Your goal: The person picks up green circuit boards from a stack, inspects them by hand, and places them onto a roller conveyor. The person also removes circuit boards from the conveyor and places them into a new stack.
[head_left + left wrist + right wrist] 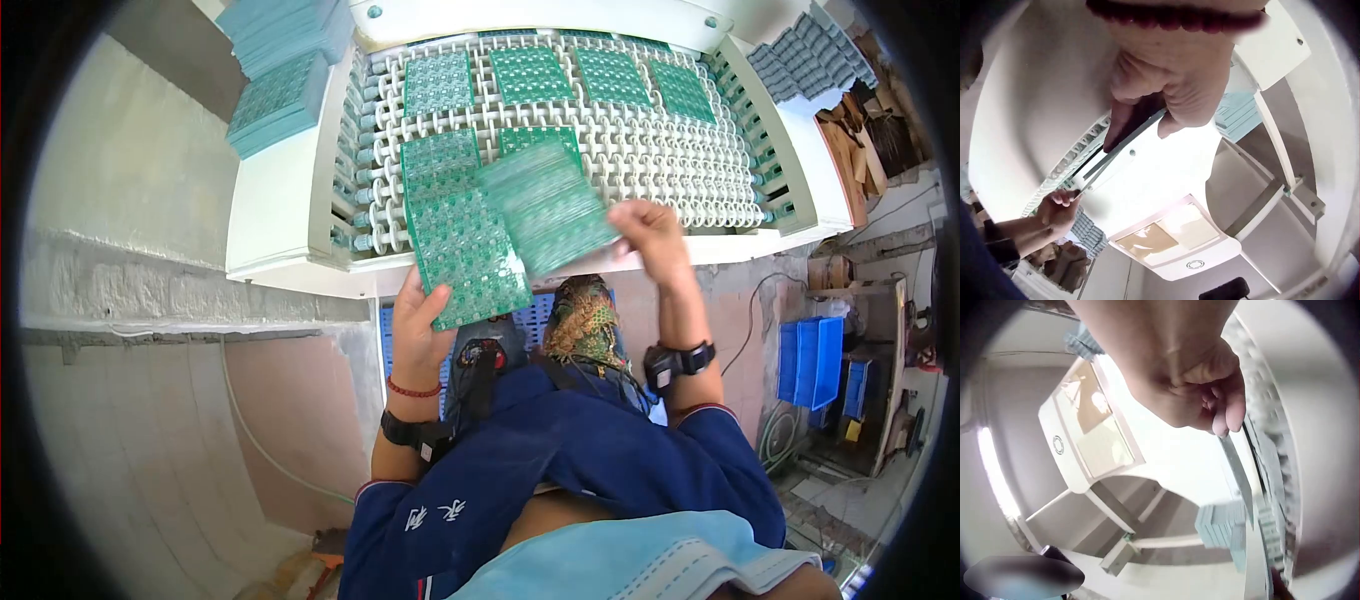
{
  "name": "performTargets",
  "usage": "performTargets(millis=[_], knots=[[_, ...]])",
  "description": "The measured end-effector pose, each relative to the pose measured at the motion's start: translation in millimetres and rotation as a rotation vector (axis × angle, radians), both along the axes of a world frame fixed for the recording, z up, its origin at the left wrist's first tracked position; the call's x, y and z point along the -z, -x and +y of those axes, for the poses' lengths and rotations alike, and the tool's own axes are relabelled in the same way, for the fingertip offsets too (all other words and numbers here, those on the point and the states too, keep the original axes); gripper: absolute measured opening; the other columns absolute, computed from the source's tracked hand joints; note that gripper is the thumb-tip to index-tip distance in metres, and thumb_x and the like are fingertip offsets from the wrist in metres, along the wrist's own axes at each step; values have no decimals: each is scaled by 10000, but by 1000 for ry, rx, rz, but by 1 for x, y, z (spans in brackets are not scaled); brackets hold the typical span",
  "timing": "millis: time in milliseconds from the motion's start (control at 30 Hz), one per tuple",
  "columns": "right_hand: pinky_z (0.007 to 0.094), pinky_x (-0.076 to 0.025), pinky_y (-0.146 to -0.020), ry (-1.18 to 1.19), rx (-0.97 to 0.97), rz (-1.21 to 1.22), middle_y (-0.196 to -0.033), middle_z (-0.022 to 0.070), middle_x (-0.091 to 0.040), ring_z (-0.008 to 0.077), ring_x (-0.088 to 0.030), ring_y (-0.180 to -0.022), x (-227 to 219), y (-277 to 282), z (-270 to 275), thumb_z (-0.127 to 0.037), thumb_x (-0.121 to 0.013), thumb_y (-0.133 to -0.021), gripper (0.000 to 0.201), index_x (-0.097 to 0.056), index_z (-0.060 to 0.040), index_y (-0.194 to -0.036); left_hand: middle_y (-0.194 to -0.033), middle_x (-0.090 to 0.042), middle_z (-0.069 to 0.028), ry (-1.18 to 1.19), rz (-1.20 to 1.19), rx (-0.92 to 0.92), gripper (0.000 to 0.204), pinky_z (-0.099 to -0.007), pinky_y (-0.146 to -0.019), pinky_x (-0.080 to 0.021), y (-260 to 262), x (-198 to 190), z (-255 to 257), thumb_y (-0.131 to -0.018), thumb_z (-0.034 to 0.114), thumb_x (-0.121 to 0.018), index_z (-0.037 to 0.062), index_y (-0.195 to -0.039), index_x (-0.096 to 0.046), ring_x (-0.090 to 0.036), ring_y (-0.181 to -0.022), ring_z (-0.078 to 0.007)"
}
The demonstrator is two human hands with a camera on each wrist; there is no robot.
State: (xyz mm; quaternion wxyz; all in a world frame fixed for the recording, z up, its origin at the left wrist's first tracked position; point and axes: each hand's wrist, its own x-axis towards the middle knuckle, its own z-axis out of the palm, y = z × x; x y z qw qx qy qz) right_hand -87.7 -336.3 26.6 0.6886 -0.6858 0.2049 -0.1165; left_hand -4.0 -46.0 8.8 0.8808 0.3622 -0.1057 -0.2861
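In the head view my left hand grips a green printed circuit board by its near left edge, thumb on top. My right hand pinches a second circuit board at its right corner; motion blurs it, and it overlaps the first board's right side. Both are held above the front of a white roller conveyor. Seen edge-on in the left wrist view, the board sits between left thumb and fingers. The right wrist view shows the right fingertips at the top of a thin board.
Several circuit boards lie on the conveyor rollers, a row at the back and others nearer. A stack of boards stands on the machine's left ledge, and grey-blue stacked pieces on the right. Blue bins are off to the right.
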Motion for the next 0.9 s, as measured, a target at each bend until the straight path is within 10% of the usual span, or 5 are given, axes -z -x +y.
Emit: performTargets(millis=[200,400,633,900], knots=[[244,-435,-481,369,346,143,-626,57,-618,130,-568,-501,4,22,-94,-137,-667,-812,139,-663,2,-823,-1264,-468,-216,49,52,14,529,-427,-950,-430,1,-3,15,-883,108,-493,-82,-1329,-282,-519,-1129,-300],[358,-485,-688,1332,479,-11,-806,101,-644,283,-610,-755,-3,9,-57,-234,-726,-722,215,-681,-57,-836,-1253,-476,-221,47,51,31,556,-433,-937,-444,3,1,16,-859,92,-527,-84,-1328,-284,-527,-1118,-306],[390,-442,-864,1344,-32,-343,-1002,116,-621,283,-584,-956,3,-59,24,-225,-698,-726,309,-642,-63,-983,-1230,-506,-178,23,29,58,517,-391,-931,-446,5,-1,14,-853,58,-559,-56,-1308,-341,-537,-1101,-265],[395,-451,-873,1396,-4,-279,-1050,151,-620,309,-580,-993,3,-67,9,-212,-665,-762,256,-633,-33,-942,-1223,-511,-184,-22,28,-29,525,-410,-925,-458,9,-1,23,-849,68,-567,-43,-1309,-339,-548,-1084,-278]])
